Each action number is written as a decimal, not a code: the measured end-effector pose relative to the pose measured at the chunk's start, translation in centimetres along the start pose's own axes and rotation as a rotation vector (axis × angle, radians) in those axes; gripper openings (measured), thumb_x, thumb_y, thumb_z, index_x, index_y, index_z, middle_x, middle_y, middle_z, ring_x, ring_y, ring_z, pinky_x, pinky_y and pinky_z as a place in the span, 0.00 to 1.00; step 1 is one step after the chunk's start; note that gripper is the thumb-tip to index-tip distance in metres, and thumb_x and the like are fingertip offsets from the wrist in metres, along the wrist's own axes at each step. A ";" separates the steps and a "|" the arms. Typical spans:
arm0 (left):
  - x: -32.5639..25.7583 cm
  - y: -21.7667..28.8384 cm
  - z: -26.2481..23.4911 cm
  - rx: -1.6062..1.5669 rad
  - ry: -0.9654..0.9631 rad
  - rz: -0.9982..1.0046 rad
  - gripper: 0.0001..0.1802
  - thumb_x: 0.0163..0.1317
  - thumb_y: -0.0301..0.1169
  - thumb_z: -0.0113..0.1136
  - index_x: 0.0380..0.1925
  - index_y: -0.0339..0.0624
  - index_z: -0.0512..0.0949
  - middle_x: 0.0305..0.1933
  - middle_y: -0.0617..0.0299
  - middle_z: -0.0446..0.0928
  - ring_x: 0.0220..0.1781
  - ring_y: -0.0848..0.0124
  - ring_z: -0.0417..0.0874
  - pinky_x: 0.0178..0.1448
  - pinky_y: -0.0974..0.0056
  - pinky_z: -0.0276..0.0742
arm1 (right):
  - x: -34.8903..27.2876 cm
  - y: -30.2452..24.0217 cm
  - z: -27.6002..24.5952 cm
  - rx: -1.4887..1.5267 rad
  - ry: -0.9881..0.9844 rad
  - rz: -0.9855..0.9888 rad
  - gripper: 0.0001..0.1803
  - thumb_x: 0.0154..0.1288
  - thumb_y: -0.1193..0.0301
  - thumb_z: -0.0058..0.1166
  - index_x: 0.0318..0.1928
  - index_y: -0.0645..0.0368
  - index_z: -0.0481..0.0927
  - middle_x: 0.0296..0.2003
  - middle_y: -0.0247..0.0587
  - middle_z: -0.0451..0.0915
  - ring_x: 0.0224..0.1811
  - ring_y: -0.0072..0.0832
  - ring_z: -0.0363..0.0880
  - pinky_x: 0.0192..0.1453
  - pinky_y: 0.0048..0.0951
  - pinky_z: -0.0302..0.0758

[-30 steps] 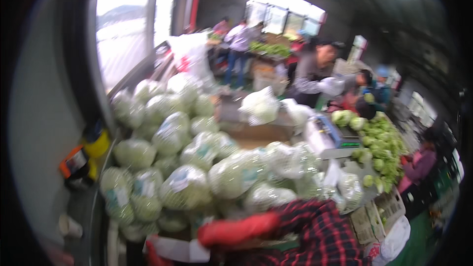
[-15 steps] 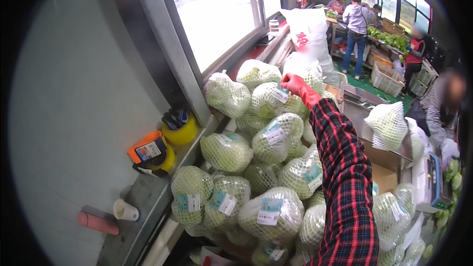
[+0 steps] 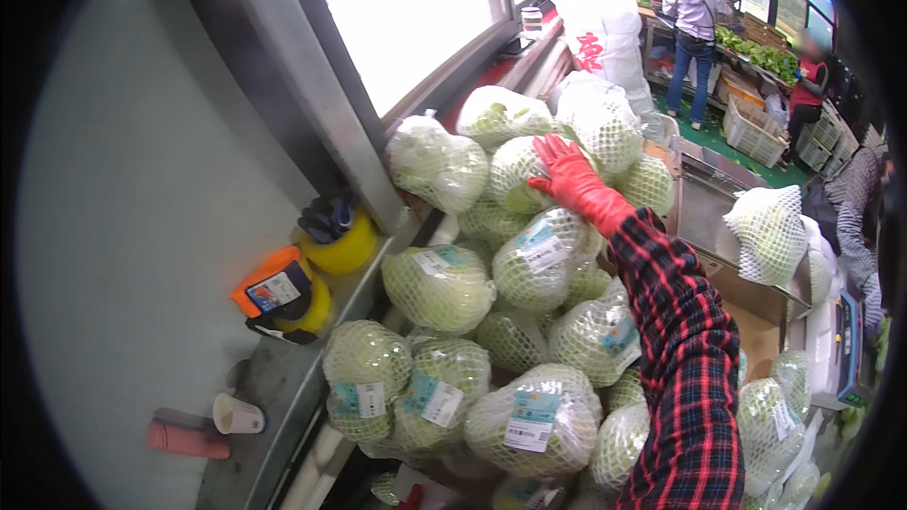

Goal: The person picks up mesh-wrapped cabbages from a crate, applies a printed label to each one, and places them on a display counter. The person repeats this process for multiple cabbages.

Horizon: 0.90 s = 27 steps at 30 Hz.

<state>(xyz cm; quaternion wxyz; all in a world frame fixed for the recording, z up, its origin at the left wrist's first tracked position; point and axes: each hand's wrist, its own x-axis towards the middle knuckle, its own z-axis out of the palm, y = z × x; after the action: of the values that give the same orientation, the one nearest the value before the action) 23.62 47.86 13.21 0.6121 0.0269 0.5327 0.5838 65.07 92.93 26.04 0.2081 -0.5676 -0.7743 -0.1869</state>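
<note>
My right hand [image 3: 574,179], in a red rubber glove, lies with fingers stretched over a pale green vegetable [image 3: 515,168], perhaps a cabbage, in white foam netting and clear film. The palm side is hidden, and no label shows on this one. Around it are piled several similar wrapped vegetables; a nearer one [image 3: 543,260] and a large one in front [image 3: 557,392] carry blue-and-white labels [image 3: 532,420]. At the lower edge a small bit of red [image 3: 412,499] shows beside a white piece; it may be my left glove, but its fingers cannot be made out.
A ledge at left holds a paper cup [image 3: 238,414], a pink bottle [image 3: 189,439] and yellow tape rolls [image 3: 345,246]. At right stand a metal bin [image 3: 709,194], a netted vegetable [image 3: 767,234] and a scale [image 3: 850,345]. Several people work beyond, near white crates [image 3: 753,130].
My right hand has gone from pinched fingers at a vegetable's label to lying flat over that vegetable, covering where the label showed. The view has shifted slightly.
</note>
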 end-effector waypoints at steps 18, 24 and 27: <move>-1.3 0.8 -0.8 0.020 -0.095 -0.007 0.22 0.60 0.35 0.58 0.51 0.33 0.71 0.48 0.53 0.77 0.48 0.62 0.79 0.52 0.58 0.75 | 10.2 -10.1 -3.2 1.504 0.545 0.207 0.47 0.48 0.68 0.67 0.66 0.59 0.54 0.58 0.46 0.67 0.58 0.37 0.69 0.63 0.34 0.66; -5.0 -0.4 -5.4 -0.103 -0.097 0.024 0.22 0.59 0.33 0.59 0.51 0.32 0.71 0.48 0.52 0.76 0.47 0.61 0.79 0.52 0.58 0.76 | -0.1 -14.1 -11.8 2.398 -0.294 0.200 0.19 0.71 0.68 0.39 0.58 0.63 0.67 0.53 0.42 0.74 0.55 0.28 0.73 0.57 0.31 0.72; -4.9 -2.0 -6.3 -0.163 -0.173 -0.011 0.22 0.59 0.32 0.59 0.51 0.31 0.71 0.48 0.52 0.76 0.47 0.61 0.79 0.52 0.58 0.76 | -8.5 -11.8 -9.6 1.999 -0.528 0.412 0.18 0.68 0.72 0.44 0.56 0.64 0.70 0.50 0.42 0.76 0.52 0.28 0.75 0.57 0.29 0.72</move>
<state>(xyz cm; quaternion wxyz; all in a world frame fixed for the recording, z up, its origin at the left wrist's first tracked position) 21.95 39.91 12.22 0.6591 0.0247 0.4287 0.6174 57.12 77.70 28.93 0.4340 -0.2812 -0.4856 0.7049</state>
